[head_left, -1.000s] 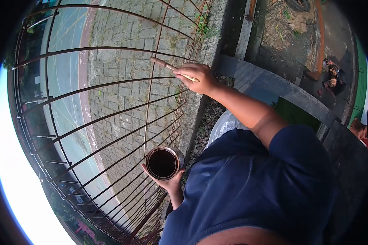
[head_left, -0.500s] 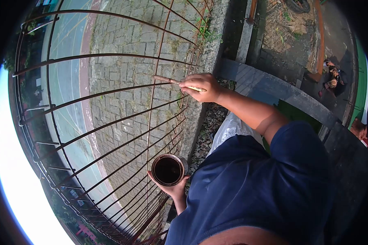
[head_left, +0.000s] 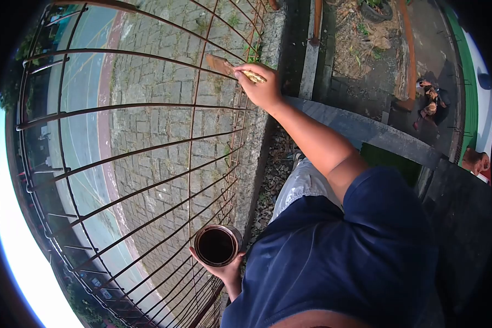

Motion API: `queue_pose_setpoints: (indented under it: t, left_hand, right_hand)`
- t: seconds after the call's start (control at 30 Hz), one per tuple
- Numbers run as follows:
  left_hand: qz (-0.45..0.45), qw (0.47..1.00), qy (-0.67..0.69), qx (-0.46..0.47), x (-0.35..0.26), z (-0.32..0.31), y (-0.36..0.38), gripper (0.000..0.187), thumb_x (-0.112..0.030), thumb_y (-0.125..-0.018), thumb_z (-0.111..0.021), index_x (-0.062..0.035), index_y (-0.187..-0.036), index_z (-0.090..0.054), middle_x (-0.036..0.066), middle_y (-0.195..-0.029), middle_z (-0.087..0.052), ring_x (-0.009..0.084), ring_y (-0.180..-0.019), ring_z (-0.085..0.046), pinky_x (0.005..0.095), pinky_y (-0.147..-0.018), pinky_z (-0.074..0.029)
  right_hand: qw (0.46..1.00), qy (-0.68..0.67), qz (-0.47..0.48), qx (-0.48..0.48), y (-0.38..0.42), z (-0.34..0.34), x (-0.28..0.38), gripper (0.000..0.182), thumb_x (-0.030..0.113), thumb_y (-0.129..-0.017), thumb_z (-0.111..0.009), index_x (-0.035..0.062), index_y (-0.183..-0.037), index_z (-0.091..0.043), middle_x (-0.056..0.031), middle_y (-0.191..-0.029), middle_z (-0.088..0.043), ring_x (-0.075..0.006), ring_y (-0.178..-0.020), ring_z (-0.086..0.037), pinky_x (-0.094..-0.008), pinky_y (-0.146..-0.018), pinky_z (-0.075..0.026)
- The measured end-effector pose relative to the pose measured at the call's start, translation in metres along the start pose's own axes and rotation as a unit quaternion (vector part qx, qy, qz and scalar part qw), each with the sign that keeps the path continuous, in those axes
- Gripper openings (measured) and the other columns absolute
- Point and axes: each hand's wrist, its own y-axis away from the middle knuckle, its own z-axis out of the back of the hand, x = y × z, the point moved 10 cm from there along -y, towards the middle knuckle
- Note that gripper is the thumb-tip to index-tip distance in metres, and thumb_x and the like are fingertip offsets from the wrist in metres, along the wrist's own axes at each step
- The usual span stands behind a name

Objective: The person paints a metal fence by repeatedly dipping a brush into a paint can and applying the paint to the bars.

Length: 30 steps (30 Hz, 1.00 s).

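My right hand (head_left: pixel 267 90) is closed around the handle of a paintbrush (head_left: pixel 220 65), whose flat brown head points at the metal bars of a fence (head_left: pixel 164 105). The brush head lies close to one of the bars; whether it touches cannot be made out. Lower down, near my body, my left hand (head_left: pixel 228 271) grips an open can (head_left: pixel 237 236) from below and the side. Dark brown, nearly black paint shows inside the can, and its rim is smeared with the same colour.
Beyond the bars lie a paved strip (head_left: pixel 147 131) and a green court (head_left: pixel 85 131). A concrete kerb (head_left: pixel 251 153) runs along the fence base, with dry leaves beside it. Farther right are a tyre (head_left: pixel 376 11) and another person (head_left: pixel 434 104) down low.
My right hand has moved up along the fence with the brush, which is now turned to show its broad side. The view has shifted a little; my left hand still holds the can.
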Motion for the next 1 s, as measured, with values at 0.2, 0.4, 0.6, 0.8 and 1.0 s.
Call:
queue_pose_setpoints:
  t: [0.2, 0.4, 0.6, 0.8, 1.0]
  left_hand:
    - [0.004, 0.999, 0.030, 0.013, -0.002, -0.010, -0.005, 0.159, -0.047, -0.052, -0.102, 0.0001, -0.161, 0.004, 0.021, -0.155, -0.038, 0.0322, -0.139, -0.047, 0.0492, -0.117, -0.038]
    - [-0.012, 1.000, 0.006, 0.001, -0.003, -0.005, -0.006, 0.159, -0.051, -0.053, -0.100, 0.0004, -0.161, 0.005, 0.022, -0.156, -0.036, 0.0337, -0.141, -0.045, 0.0504, -0.118, -0.037]
    - [-0.006, 1.000, 0.011, -0.010, -0.001, -0.001, -0.001, 0.158, -0.049, -0.054, -0.101, 0.0006, -0.161, 0.004, 0.023, -0.153, -0.040, 0.0334, -0.138, -0.049, 0.0506, -0.117, -0.037]
    - [-0.031, 0.999, 0.023, -0.020, 0.013, 0.011, 0.001, 0.156, -0.051, -0.054, -0.100, 0.0015, -0.161, 0.001, 0.023, -0.153, -0.040, 0.0332, -0.138, -0.048, 0.0496, -0.117, -0.038]
    - [-0.054, 0.998, 0.035, -0.026, 0.023, 0.026, 0.005, 0.156, -0.054, -0.053, -0.100, 0.0018, -0.161, -0.002, 0.023, -0.151, -0.042, 0.0319, -0.136, -0.050, 0.0479, -0.115, -0.040]
  right_hand:
    - [0.990, 0.034, 0.090, 0.107, 0.012, -0.029, 0.020, 0.014, 0.009, -0.086, -0.078, 0.0061, -0.100, -0.075, -0.0110, -0.091, -0.076, -0.0249, -0.080, -0.074, -0.0335, -0.071, -0.057]
    - [0.933, -0.217, -0.261, -0.116, 0.011, 0.017, -0.074, 0.009, 0.010, -0.093, -0.074, 0.0031, -0.099, -0.073, -0.0070, -0.091, -0.073, -0.0113, -0.070, -0.068, -0.0273, -0.059, -0.058]
    - [0.795, -0.223, -0.524, -0.209, 0.133, 0.078, -0.148, 0.022, 0.021, -0.096, -0.069, 0.0107, -0.114, -0.065, -0.0081, -0.099, -0.068, -0.0207, -0.072, -0.067, -0.0384, -0.070, -0.059]
    - [0.770, -0.138, -0.580, -0.226, 0.217, 0.149, -0.136, 0.022, 0.023, -0.095, -0.071, 0.0121, -0.113, -0.066, -0.0076, -0.099, -0.069, -0.0210, -0.073, -0.067, -0.0386, -0.071, -0.059]
    - [0.815, -0.124, -0.524, -0.213, 0.191, 0.182, -0.094, 0.022, 0.025, -0.096, -0.069, 0.0124, -0.114, -0.066, -0.0079, -0.102, -0.068, -0.0195, -0.074, -0.067, -0.0370, -0.071, -0.059]
